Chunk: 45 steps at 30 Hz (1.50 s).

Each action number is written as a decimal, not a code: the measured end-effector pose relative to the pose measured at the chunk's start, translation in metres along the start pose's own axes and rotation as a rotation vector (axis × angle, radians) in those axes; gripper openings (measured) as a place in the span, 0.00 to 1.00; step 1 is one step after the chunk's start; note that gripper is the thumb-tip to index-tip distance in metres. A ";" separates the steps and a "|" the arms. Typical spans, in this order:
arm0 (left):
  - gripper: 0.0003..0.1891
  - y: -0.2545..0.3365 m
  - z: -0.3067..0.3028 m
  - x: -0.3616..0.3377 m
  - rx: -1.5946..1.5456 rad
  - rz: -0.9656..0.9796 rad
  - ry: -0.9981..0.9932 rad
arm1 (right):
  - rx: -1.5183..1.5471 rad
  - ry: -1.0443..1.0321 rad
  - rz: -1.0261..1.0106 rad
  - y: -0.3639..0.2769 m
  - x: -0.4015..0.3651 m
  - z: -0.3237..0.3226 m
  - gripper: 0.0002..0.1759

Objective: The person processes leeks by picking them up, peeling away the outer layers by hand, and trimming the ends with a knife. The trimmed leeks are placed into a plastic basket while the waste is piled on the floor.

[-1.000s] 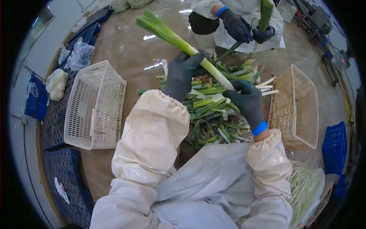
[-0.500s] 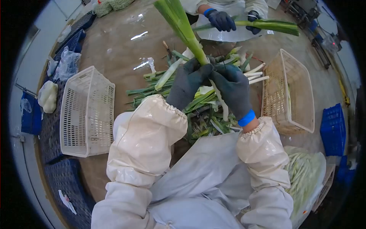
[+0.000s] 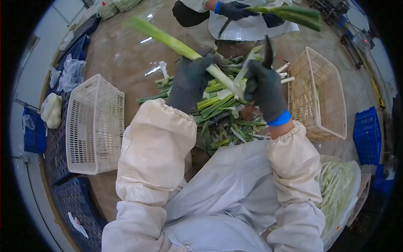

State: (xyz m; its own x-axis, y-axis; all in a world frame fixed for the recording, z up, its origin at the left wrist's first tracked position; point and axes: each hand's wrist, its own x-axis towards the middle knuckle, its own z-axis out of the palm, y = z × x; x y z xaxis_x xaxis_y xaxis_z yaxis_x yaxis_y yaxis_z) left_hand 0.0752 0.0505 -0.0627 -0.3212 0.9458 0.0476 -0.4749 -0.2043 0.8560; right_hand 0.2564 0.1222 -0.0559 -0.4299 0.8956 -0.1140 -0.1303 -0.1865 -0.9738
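— What is the left hand doing?

— It is gripping a leek in its dark glove, fingers closing fully around the stalk where the green is turning pale. The green top is pointing up and away to the left, and the white end is slanting down toward the right hand.

— And is the right hand gripping something too?

— Yes, it is closing around the handle of a knife, with the dark blade standing upright above the fist. The leek's white end is lying just beside that glove; whether it is touching the blade, I cannot tell.

— Where is the leek sitting?

— It is being held in the air between both hands, above a pile of leek leaves that is lying on the wet brown surface.

— What is standing around that?

— A white basket is sitting to the left of the pile and a tan basket to the right. A bag of pale stalks is resting near the right elbow. Across the pile, a co-worker's hands in dark gloves are holding another green leek.
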 end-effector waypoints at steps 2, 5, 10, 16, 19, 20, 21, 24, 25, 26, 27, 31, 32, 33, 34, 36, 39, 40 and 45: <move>0.19 0.006 -0.015 0.003 -0.107 0.049 0.032 | 0.081 0.081 0.002 -0.002 0.011 -0.017 0.16; 0.19 0.018 -0.039 0.012 -0.229 0.131 -0.023 | 0.138 0.230 -0.131 -0.012 0.020 -0.037 0.15; 0.25 0.030 -0.069 0.016 -0.307 0.193 -0.036 | 0.149 0.509 -0.409 -0.040 0.023 -0.070 0.12; 0.25 0.032 -0.068 0.013 -0.325 0.167 -0.037 | 0.096 0.735 -0.620 -0.053 0.027 -0.092 0.12; 0.27 0.029 -0.071 0.013 -0.166 0.184 0.021 | 0.014 0.763 -0.663 -0.065 0.017 -0.104 0.12; 0.27 0.026 -0.072 0.013 -0.103 0.191 0.046 | 0.001 0.772 -0.705 -0.065 0.016 -0.105 0.11; 0.28 0.023 -0.072 0.014 -0.134 0.179 0.027 | -0.112 0.696 -0.730 -0.059 0.022 -0.107 0.10; 0.28 0.015 -0.065 0.017 -0.237 0.126 -0.037 | -0.336 0.370 -0.527 -0.043 0.019 -0.086 0.10; 0.28 0.013 -0.060 0.017 -0.276 0.099 -0.061 | -0.332 0.271 -0.435 -0.031 0.023 -0.075 0.10; 0.28 0.011 -0.055 0.017 -0.316 0.071 -0.085 | -0.335 0.174 -0.341 -0.018 0.027 -0.064 0.10; 0.28 0.011 -0.049 0.015 -0.362 0.032 -0.099 | -0.317 0.128 -0.235 -0.021 0.011 -0.032 0.11; 0.30 0.003 -0.035 0.014 -0.492 -0.058 -0.234 | -0.361 -0.160 -0.168 0.001 -0.007 0.018 0.15; 0.31 -0.002 -0.035 0.014 -0.512 -0.068 -0.289 | -0.423 -0.198 -0.296 0.013 -0.007 0.024 0.15; 0.32 -0.006 -0.034 0.015 -0.486 -0.068 -0.288 | -0.484 -0.237 -0.425 0.023 -0.006 0.028 0.14; 0.32 -0.010 -0.033 0.015 -0.462 -0.067 -0.287 | -0.471 -0.215 -0.397 0.030 -0.006 0.031 0.14; 0.31 -0.012 -0.026 0.013 -0.443 -0.053 -0.259 | -0.448 -0.175 -0.342 0.039 -0.007 0.036 0.13; 0.29 -0.010 -0.015 0.007 -0.459 -0.007 -0.223 | -0.511 -0.138 -0.454 0.039 -0.011 0.039 0.11; 0.29 -0.011 -0.014 0.008 -0.469 0.010 -0.239 | -0.546 -0.114 -0.475 0.040 -0.010 0.038 0.11; 0.31 -0.015 -0.019 0.011 -0.369 0.017 -0.300 | -0.559 -0.066 -0.387 0.040 -0.007 0.032 0.11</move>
State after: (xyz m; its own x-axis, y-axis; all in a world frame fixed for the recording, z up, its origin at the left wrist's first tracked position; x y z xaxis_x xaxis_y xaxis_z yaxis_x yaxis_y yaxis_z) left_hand 0.0634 0.0592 -0.0852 -0.1062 0.9617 0.2529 -0.7485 -0.2447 0.6164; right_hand 0.2252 0.0953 -0.0878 -0.5015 0.8259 0.2577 0.1875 0.3945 -0.8995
